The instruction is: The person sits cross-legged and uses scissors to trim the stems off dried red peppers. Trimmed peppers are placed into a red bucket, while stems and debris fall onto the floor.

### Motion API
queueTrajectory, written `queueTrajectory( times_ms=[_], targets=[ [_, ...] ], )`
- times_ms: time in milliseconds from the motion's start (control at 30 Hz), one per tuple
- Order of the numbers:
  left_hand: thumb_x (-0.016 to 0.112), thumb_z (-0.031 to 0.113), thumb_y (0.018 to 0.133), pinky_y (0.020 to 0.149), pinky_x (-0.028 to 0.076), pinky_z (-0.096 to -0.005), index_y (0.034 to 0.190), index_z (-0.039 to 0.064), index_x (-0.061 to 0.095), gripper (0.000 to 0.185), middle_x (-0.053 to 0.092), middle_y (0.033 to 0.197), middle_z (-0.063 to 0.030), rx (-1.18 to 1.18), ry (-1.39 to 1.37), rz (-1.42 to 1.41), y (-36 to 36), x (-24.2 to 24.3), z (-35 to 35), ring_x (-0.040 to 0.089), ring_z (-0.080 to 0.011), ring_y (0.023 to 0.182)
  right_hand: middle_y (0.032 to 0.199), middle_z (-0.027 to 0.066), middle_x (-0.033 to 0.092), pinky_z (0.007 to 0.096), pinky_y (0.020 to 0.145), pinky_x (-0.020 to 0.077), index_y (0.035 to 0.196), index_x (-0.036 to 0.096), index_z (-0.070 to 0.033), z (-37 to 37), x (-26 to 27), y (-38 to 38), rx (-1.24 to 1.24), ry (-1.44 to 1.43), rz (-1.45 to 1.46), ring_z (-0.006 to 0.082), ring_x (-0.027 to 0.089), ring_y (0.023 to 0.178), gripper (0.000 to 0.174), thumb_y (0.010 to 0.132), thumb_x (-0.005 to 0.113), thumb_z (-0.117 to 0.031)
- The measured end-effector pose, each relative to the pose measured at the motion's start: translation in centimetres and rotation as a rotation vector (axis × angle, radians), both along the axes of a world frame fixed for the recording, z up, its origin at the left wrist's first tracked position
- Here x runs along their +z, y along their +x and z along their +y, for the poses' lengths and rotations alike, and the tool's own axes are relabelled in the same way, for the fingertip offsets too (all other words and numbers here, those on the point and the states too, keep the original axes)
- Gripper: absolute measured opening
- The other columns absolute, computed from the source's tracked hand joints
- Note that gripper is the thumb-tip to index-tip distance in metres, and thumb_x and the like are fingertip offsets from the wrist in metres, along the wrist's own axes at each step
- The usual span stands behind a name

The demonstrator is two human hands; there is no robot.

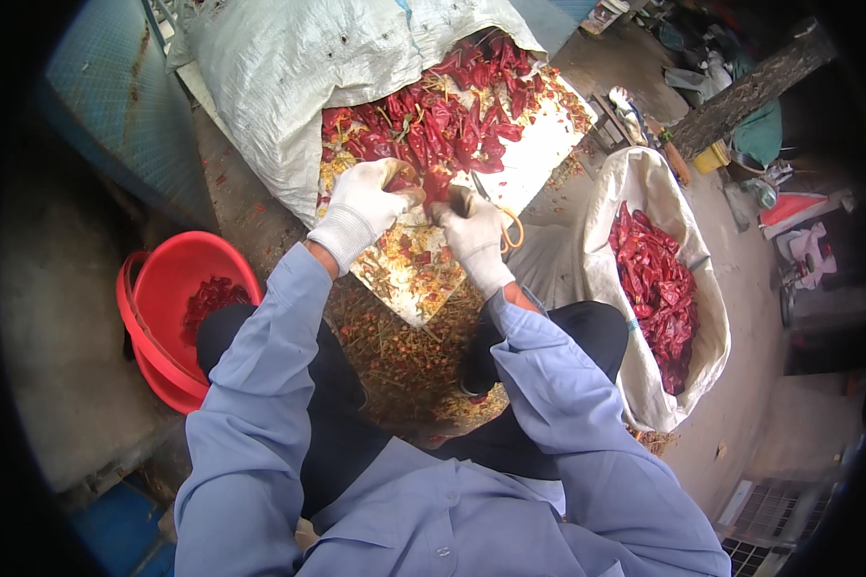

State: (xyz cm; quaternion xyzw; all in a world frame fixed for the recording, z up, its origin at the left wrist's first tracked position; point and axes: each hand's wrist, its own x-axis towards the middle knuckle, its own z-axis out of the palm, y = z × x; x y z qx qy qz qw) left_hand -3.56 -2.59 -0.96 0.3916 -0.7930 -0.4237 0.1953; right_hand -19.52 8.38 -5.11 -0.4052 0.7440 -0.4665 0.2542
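My left hand (pixel 375 198), in a white knit glove, is closed around dried red chili peppers (pixel 402 177) over a pale board (pixel 413 309). Close to its right, my right hand (pixel 469 223), gloved too, grips a dried red chili pepper (pixel 436 186) between thumb and fingers. Scissors with orange handles (pixel 512 229) hang at that hand, their blades pointing up past the knuckles; how they are held is partly hidden. Beyond both hands, a heap of dried red chilies (pixel 426 130) spills from the mouth of a large white woven sack (pixel 281 72) onto the board, among yellow seeds and stem bits.
A red plastic basket (pixel 166 288) with some chilies stands at the left. To the right, an upright white woven sack (pixel 599 216) holds many chilies. Stems and seeds (pixel 404 346) litter the floor between my legs. A wooden post (pixel 750 90) leans at the upper right.
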Motion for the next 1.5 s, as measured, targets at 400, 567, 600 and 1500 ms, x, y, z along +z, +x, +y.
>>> queueTrajectory(
  times_ms=[400,567,600,1500],
  targets=[
    [0.076,0.019,0.089,0.067,0.051,-0.0302,0.109,-0.007,0.07,0.033,0.068,0.08,-0.0072,0.047,-0.094,0.193,2.0,1.6,0.6,0.065,-0.0126,0.074,0.101,0.0068,0.074,0.0277,0.079,0.0542,0.122,0.07,0.003,0.7,0.7,-0.5,0.387,-0.011,-0.24,0.0122,0.066,0.085,0.029,0.094,0.067,-0.006],
    [0.07,0.02,0.095,0.042,0.039,-0.021,0.105,-0.002,0.074,0.024,0.068,0.071,-0.0008,0.127,0.251,0.464,2.8,5.0,0.6,0.054,-0.0035,0.048,0.108,0.0191,0.076,0.0372,0.091,0.0552,0.117,0.073,-0.002,-4.4,-3.4,-5.4,-0.059,-0.042,0.152,0.0292,0.073,0.102,0.035,0.091,0.07,-0.025],
    [0.07,0.02,0.095,0.042,0.039,-0.021,0.104,-0.002,0.074,0.024,0.068,0.071,-0.0005,0.129,0.26,0.53,2.8,5.3,0.6,0.054,-0.0034,0.048,0.107,0.0202,0.075,0.0395,0.091,0.0546,0.115,0.073,-0.003,-5.9,-4.1,-6.3,-0.102,0.028,0.189,0.0335,0.072,0.102,0.036,0.09,0.07,-0.029],
    [0.077,0.017,0.091,0.079,0.053,-0.0335,0.106,-0.008,0.065,0.031,0.073,0.094,-0.0142,0.008,-0.146,0.102,1.8,1.5,-0.8,0.064,-0.0143,0.086,0.084,0.0133,0.067,0.0424,0.068,0.0549,0.096,0.072,-0.008,-1.4,6.8,-0.3,0.207,-0.479,0.691,0.0334,0.069,0.077,0.01,0.085,0.073,-0.009]
  ],
)
